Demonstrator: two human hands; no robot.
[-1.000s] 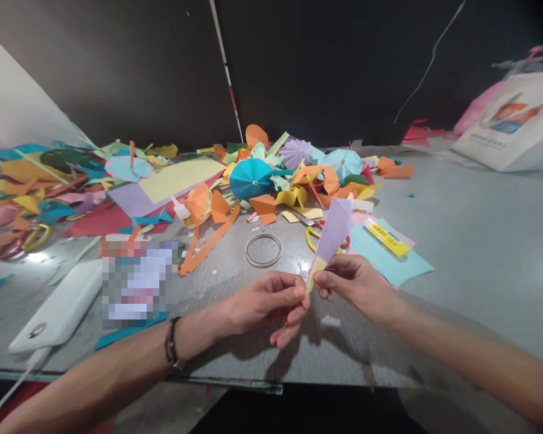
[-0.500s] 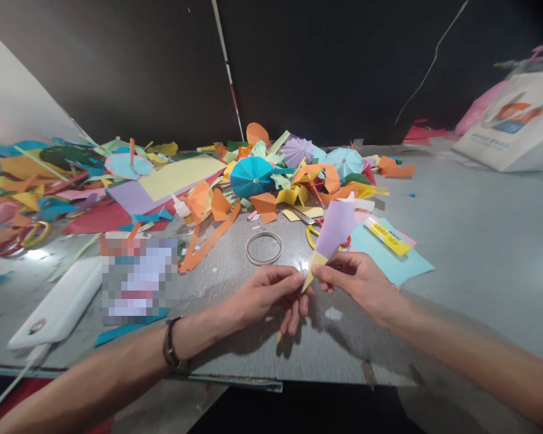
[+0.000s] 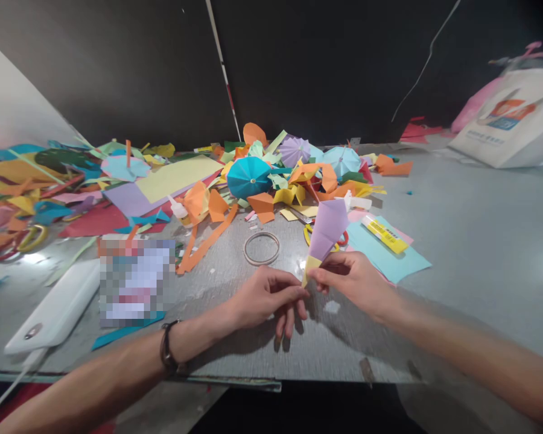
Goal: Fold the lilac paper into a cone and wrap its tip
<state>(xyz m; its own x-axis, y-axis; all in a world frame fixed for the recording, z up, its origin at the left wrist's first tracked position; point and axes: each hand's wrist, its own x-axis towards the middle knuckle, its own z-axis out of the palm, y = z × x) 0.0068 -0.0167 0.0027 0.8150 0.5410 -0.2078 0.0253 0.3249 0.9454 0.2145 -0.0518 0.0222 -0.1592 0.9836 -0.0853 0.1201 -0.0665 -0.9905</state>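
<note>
A folded paper wedge point(image 3: 328, 226), purple above with a yellow pointed end, stands tilted over the table between my hands. My right hand point(image 3: 350, 274) grips it near the yellow part, thumb on the front face. My left hand point(image 3: 274, 298) pinches at the yellow tip, its other fingers hanging loosely below; the very end of the tip is hidden by them. Behind the wedge lie scissors point(image 3: 308, 236) with yellow and red handles, partly covered by it. A roll of thin tape point(image 3: 261, 248) rests just beyond my left hand.
A yellow glue stick point(image 3: 386, 234) lies on light-blue paper point(image 3: 400, 265) at right. Coloured paper scraps and pleated paper umbrellas point(image 3: 250, 178) are heaped along the back wall. A white power bank point(image 3: 54, 307) with a cable lies at left; a white bag point(image 3: 509, 123) stands at far right.
The paper wedge has shifted slightly left and turned a little in my fingers. A small yellow bit seen below my left fingers is out of sight now. The view has moved slightly.
</note>
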